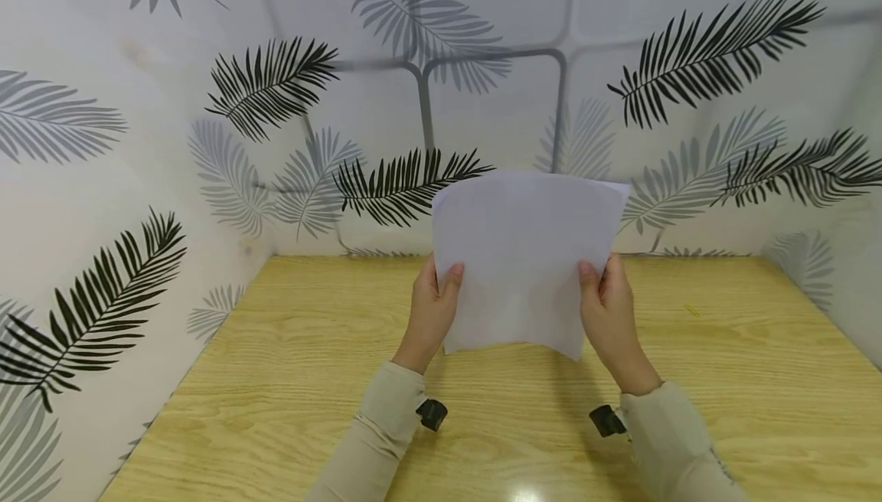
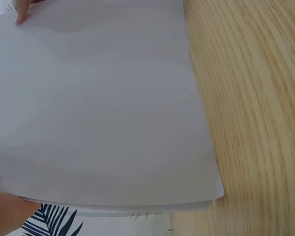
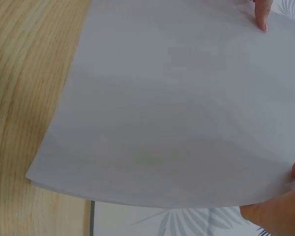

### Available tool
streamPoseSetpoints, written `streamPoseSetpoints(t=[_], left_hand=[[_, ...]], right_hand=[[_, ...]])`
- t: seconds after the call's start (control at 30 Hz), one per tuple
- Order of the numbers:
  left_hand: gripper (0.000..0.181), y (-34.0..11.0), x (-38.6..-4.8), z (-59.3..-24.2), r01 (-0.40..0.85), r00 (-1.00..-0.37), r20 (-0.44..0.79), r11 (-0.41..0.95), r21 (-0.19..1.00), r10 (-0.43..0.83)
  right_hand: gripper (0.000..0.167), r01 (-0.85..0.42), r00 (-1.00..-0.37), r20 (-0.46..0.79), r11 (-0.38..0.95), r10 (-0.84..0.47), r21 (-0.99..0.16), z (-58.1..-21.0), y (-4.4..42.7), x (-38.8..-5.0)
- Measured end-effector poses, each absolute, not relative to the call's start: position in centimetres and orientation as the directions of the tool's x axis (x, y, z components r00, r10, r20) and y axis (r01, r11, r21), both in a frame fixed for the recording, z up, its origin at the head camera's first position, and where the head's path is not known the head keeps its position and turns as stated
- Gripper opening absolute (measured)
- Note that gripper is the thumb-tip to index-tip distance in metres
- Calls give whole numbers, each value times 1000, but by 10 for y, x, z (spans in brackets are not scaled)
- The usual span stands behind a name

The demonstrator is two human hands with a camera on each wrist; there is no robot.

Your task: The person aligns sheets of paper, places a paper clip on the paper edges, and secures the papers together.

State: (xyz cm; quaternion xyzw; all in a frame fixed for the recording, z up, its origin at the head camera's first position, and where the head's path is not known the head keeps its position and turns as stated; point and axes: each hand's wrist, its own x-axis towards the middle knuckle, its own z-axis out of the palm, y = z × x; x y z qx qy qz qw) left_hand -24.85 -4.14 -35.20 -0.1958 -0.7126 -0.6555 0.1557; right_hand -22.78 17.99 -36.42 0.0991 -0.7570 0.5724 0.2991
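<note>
A small stack of white paper sheets (image 1: 520, 265) is held up above the table, tilted toward me and slightly bowed. My left hand (image 1: 434, 299) pinches its left edge, thumb on the front face. The right hand (image 1: 609, 311) grips the opposite edge the same way. In the left wrist view the paper (image 2: 103, 108) shows a blank face, and its layered edge suggests more than one sheet. Part of the left hand (image 2: 12, 211) appears at the lower left there. The right wrist view shows the paper (image 3: 172, 108) with the right hand (image 3: 278, 211) at the lower right corner. Fingers behind the sheets are hidden.
A wood-grain table (image 1: 289, 395) lies beneath the hands. Behind and beside it stand white walls with a leaf pattern (image 1: 276, 89). A tiny yellow scrap (image 1: 692, 310) lies on the table at right. Small black devices sit at both wrists.
</note>
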Motion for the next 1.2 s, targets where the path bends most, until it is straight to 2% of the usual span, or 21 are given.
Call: streamPoseSetpoints(t=[0.2, 0.33, 0.53, 0.73, 0.97, 1.2], left_hand=[[28, -41, -239, -345, 455, -890, 450, 76, 887, 75], [33, -41, -240, -347, 445, -894, 439, 57, 894, 93], [37, -43, -245, -354, 419, -902, 414, 18, 908, 121], [38, -43, -245, -355, 403, -909, 400, -2, 915, 120], [34, -42, -260, -372, 397, -911, 396, -18, 918, 116], [32, -41, -243, -354, 367, -925, 363, 11, 930, 111]], right_hand=[[30, -447, -826, 531, 353, 190, -822, -366, 180, -228], [33, -417, -851, 494, 345, 176, -841, -368, 182, -229], [40, -431, -855, 495, 316, 157, -845, -372, 182, -233], [34, -416, -866, 475, 301, 157, -858, -375, 184, -236], [32, -387, -879, 446, 293, 169, -874, -377, 184, -237], [31, -358, -887, 418, 282, 194, -890, -379, 183, -239]])
